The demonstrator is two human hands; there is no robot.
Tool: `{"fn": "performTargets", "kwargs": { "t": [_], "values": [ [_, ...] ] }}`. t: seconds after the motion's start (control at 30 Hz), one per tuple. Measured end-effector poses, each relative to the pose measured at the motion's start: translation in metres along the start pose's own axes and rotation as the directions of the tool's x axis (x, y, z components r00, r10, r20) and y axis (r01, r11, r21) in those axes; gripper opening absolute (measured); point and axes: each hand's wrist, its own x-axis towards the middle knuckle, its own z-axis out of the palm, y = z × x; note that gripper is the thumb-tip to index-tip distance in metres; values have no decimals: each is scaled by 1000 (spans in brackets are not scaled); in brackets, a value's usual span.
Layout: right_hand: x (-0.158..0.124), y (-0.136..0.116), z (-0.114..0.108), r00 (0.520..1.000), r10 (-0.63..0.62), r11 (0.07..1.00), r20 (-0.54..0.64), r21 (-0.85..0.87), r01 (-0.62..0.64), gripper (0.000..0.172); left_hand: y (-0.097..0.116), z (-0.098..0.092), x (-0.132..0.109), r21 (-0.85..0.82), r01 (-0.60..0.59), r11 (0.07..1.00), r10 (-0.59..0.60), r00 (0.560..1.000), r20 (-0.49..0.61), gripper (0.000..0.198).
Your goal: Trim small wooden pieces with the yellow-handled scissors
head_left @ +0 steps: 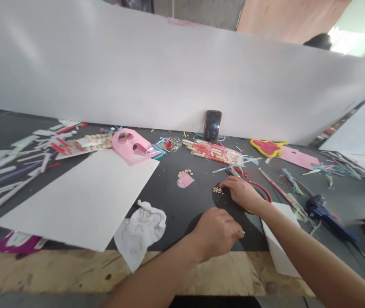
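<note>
My left hand is closed above the front of the dark table, its fingertips pinching a small pale piece. Farther forward, my right hand reaches to a little heap of tiny tan pieces; its fingers are drawn together at the heap's right side, and whatever may be between them is hidden. Left of that heap lies a small pink heart-shaped cutout with several tan pieces along its upper edge. A crumpled white tissue rests left of my left hand.
A big white sheet covers the left side, with a pink cutout at its far corner. Wrapped sticks lie below a phone leaning on the white partition. At right is a blue glue gun with a cord.
</note>
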Motion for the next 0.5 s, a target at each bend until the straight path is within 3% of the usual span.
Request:
{"fn": "performTargets", "kwargs": {
  "t": [0.17, 0.33, 0.43, 0.5],
  "values": [
    [-8, 4, -3, 998, 56, 996, -39, -61, -58, 45, 0, 2, -1, 6, -15, 1000, 15, 1000, -24, 24],
    [-18, 4, -6, 998, -19, 999, -64, -41, 17, 37, 3, -3, 2, 10, -28, 1000, 28, 996, -83, 25],
    [-29, 2, -12, 991, -55, 998, -120, 22, 58, 34, 6, -18, 5, -37, -21, 999, 13, 980, -196, 26],
    [-37, 3, -16, 986, -83, 993, -145, 72, 95, 33, 9, -33, 7, -118, 11, 993, -48, 948, -316, 25]
  ]
}}
